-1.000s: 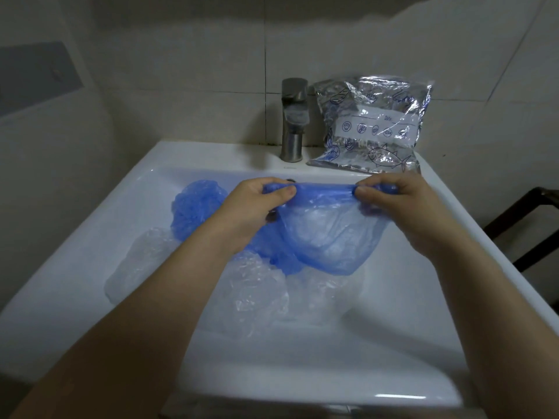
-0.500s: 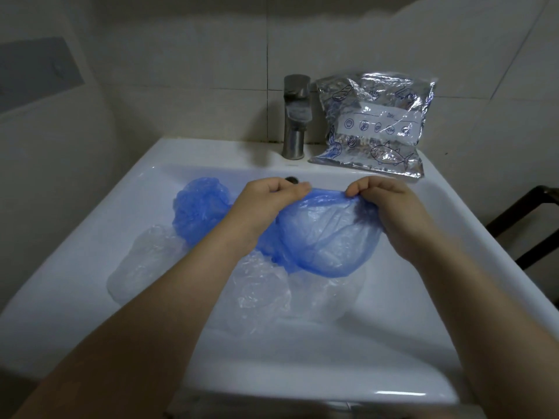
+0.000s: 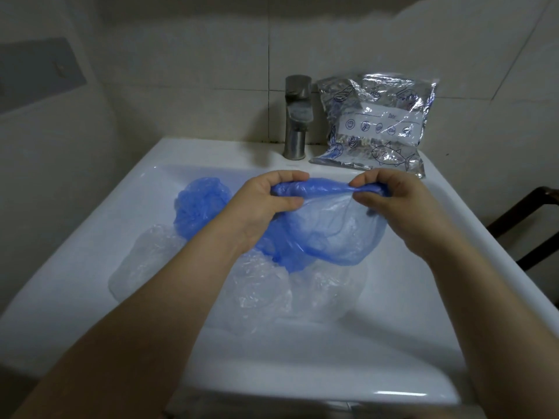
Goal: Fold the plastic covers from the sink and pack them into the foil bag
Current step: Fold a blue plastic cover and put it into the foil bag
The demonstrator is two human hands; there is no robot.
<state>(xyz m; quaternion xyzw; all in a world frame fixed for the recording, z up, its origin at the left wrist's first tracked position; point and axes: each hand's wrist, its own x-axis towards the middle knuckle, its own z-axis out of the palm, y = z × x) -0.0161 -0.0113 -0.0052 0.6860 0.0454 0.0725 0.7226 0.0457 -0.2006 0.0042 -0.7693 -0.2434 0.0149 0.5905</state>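
Your forearms come in over the sink [image 3: 90, 237] front rim. Clear plastic covers [image 3: 257, 291] lie crumpled in the basin under your wrists. Your left hand [image 3: 266, 204] and right hand [image 3: 393, 201] each pinch one end of a blue cover [image 3: 326, 234], its bunched rim stretched between them, pouch hanging. A second blue cover [image 3: 199, 204] sits behind-left. Foil bag [image 3: 375, 125] leans on the wall beside the faucet [image 3: 296, 116].

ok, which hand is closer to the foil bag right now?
Right. The right hand sits just in front of the foil bag, below its bottom edge. The left hand is further left, in front of the tap. Both pinch the blue cover.
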